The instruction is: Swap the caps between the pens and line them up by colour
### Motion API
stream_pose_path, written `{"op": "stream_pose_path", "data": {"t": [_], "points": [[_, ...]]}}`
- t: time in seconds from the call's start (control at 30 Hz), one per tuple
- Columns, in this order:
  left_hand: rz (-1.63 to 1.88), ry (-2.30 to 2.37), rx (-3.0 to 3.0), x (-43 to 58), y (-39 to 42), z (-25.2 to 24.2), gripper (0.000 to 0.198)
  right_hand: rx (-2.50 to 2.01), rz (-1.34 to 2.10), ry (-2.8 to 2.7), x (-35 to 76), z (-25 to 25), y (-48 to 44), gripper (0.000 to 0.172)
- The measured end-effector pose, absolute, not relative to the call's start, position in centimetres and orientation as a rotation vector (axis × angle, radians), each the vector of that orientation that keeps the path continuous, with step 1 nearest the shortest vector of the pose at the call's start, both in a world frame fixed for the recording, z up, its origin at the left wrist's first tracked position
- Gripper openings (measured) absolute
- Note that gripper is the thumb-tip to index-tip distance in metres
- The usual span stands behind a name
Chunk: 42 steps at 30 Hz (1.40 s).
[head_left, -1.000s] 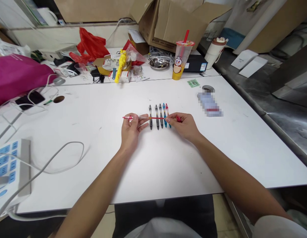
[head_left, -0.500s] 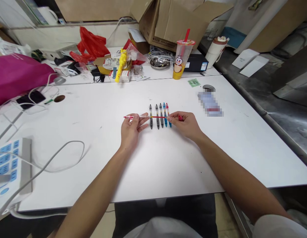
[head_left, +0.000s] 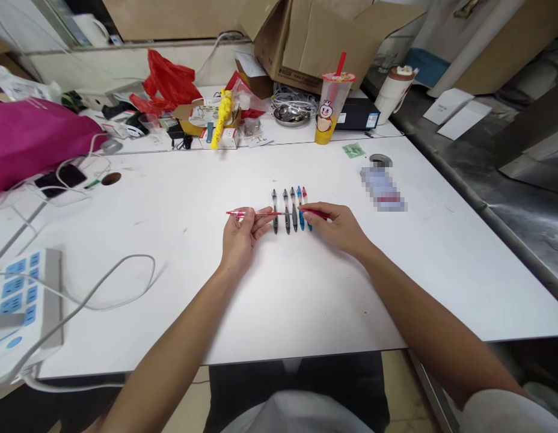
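Pinching red pen [head_left: 265,213] betw. L hand [head_left: 242,233] & R hand [head_left: 335,226], grips shut, over 5 pens [head_left: 294,220]

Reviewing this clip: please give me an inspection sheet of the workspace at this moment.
Surface: white table, lightly scuffed, with a round hole near the far left.
Job's things: five pens lying side by side; a red pen held across them.
Clutter: magenta bag, red plastic bag, plastic cup with a red straw.
Hands: left hand and right hand both hold the red pen.
Cables: grey cable looping near a power strip.
Surroundings: cardboard box, metal counter.
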<state>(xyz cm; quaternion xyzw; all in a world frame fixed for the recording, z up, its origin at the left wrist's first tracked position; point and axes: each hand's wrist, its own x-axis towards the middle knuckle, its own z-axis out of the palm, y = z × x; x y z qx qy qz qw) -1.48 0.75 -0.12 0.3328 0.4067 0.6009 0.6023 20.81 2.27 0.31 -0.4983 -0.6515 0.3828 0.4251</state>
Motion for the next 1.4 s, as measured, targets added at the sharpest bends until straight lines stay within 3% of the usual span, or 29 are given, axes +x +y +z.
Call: {"op": "stream_pose_path", "data": {"t": [0.4,1.03,1.23,1.4], "points": [[1.389,0.951,0.777,-1.0,0.4,-0.6,0.027,-1.249,1.012,-1.669,20.1,0.1,1.6,0.026],[1.344,0.953,0.833,-0.6,0.1,-1.3,0.038,-1.161,1.097,-1.661,18.4,-0.8,0.7,0.029],[1.322,0.932,0.836,-0.7,0.1,-1.1,0.027,-1.181,1.131,-1.658,18.6,-0.7,0.9,0.025],[1.335,0.947,0.815,-0.7,0.1,-1.0,0.030,-1.193,1.127,-1.682,18.6,-0.7,0.9,0.025]]}}
